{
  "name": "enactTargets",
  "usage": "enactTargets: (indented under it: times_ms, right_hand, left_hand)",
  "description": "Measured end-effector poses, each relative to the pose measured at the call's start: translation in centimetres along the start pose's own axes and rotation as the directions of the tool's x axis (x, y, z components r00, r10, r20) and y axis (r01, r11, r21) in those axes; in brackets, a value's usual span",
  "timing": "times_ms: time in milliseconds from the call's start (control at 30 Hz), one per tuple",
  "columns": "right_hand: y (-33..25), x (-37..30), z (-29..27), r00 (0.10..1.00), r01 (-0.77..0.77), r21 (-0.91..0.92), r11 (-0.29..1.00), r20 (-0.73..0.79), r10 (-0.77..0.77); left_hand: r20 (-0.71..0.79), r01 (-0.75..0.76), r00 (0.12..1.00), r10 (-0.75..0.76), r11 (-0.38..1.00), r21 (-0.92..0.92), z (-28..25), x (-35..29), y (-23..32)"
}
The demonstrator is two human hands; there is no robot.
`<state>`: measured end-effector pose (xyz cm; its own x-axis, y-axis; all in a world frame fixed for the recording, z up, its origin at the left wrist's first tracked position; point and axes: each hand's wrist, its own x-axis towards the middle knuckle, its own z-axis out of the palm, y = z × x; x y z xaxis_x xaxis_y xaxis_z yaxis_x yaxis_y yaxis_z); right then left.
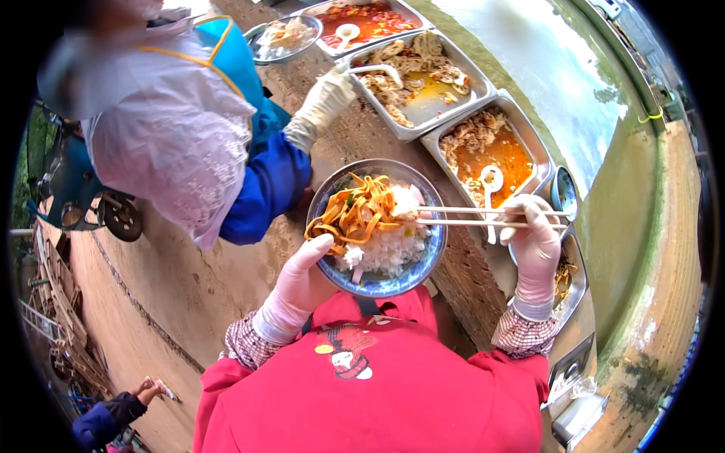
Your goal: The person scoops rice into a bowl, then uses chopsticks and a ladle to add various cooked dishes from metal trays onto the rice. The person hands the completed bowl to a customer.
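Note:
My left hand (296,283), in a pale thin glove, grips the left side of a blue-and-white bowl (424,266), its thumb over the rim. White rice (389,255) fills the bowl's near part, with orange-brown strips (356,211) heaped on top and pale pieces beside them. From the right, my gloved right hand (535,241) holds a pair of chopsticks (464,215). Their tips touch the food at the bowl's right side; whether they pinch a piece cannot be told. Just beyond that hand, a white spoon (492,181) rests in a metal tray (538,162) of shredded food and reddish oil.
More metal trays run away from me, including one of shredded food (430,49) and one of red food (366,19). Another blue bowl (563,195) stands at the right. Left of the trays, a co-worker's gloved hand (326,102) holds a white utensil. Water (544,60) lies beyond.

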<state>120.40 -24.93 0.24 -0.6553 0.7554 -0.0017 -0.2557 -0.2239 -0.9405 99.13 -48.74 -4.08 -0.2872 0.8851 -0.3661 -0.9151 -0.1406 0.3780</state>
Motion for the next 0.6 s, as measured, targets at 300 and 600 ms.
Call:
enactTargets:
  times_ms: [300, 600]
  right_hand:
    - [0.7, -5.0, 9.2, 0.987, 0.02, 0.147, 0.989, 0.156, -0.043]
    - [5.5, -12.8, 23.8, 0.9, -0.189, 0.586, 0.788, 0.424, -0.1]
  left_hand:
    - [0.039, 0.068, 0.997, -0.068, 0.998, -0.007, -4.5, -15.2, 5.6]
    - [0.005, 0.01, 1.0, -0.01, 0.999, 0.041, -9.5, -30.4, 12.7]
